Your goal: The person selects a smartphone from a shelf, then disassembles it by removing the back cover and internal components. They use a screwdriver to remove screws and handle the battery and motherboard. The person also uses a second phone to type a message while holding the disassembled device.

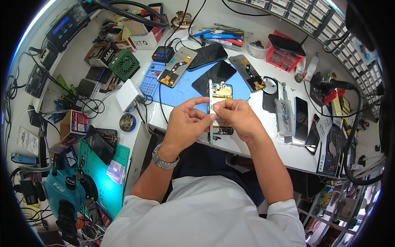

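Observation:
An opened phone (220,90) with its circuit board showing lies on the blue work mat (181,92), partly under my hands. My left hand (187,123), with a metal watch on its wrist, pinches the phone's left side edge between thumb and forefinger. My right hand (234,117) meets it from the right, fingertips closed on the same edge. Both hands cover the middle of the phone; its lower end (220,131) shows below them near the table's front edge.
Several phone screens and back panels (207,55) lie at the back of the mat. A red parts drawer box (284,57), a black phone (301,118), a tool tray (284,117), a green fan (123,64), a white box (128,94) and cables surround it. A teal microscope (66,189) stands lower left.

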### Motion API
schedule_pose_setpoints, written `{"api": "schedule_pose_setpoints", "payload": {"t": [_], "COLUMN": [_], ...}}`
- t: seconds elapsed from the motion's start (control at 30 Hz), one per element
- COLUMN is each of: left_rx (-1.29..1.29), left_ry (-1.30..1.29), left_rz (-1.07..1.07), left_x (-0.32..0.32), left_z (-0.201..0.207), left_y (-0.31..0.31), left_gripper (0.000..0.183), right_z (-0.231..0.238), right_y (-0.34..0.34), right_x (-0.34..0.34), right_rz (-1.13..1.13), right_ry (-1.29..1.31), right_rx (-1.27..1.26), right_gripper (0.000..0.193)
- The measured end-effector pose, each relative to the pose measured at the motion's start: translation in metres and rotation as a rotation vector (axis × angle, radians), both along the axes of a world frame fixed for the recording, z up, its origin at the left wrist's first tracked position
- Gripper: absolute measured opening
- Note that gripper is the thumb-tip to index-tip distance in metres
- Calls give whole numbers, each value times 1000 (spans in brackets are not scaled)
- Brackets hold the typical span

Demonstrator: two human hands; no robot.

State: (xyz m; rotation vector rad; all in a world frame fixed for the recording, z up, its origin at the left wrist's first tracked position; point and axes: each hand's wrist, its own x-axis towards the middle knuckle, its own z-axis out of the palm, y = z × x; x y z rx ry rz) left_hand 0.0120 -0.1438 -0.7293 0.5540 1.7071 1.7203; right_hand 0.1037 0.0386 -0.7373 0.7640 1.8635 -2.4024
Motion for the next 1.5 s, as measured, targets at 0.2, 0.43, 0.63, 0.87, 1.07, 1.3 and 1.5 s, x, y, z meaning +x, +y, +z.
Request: {"api": "schedule_pose_setpoints", "payload": {"t": [0.2,0.43,0.63,0.87,1.07,1.3,1.5], "left_rx": [14,33,12,-4,-3,-18,14], "left_ry": [-1,-10,4,9,23,48,56], "left_rz": [-15,-16,-22,-20,-42,-34,-16], "left_x": [-1,0,0,3,4,6,8], "left_z": [-4,-1,-2,1,0,3,2], "left_y": [-1,-1,-1,2,3,4,6], "left_gripper": [55,56,57,58,59,58,55], "right_z": [-2,2,5,17,18,31,21], "right_y": [3,2,4,10,14,17,20], "right_x": [-2,1,3,0,-3,-11,-12], "right_rz": [-11,-37,-31,-11,7,38,48], "right_ry": [14,-19,-27,-51,-65,-207,-116], "right_rx": [-89,-211,-173,-82,97,266,137], "right_gripper": [21,19,18,19,19,17,15]}}
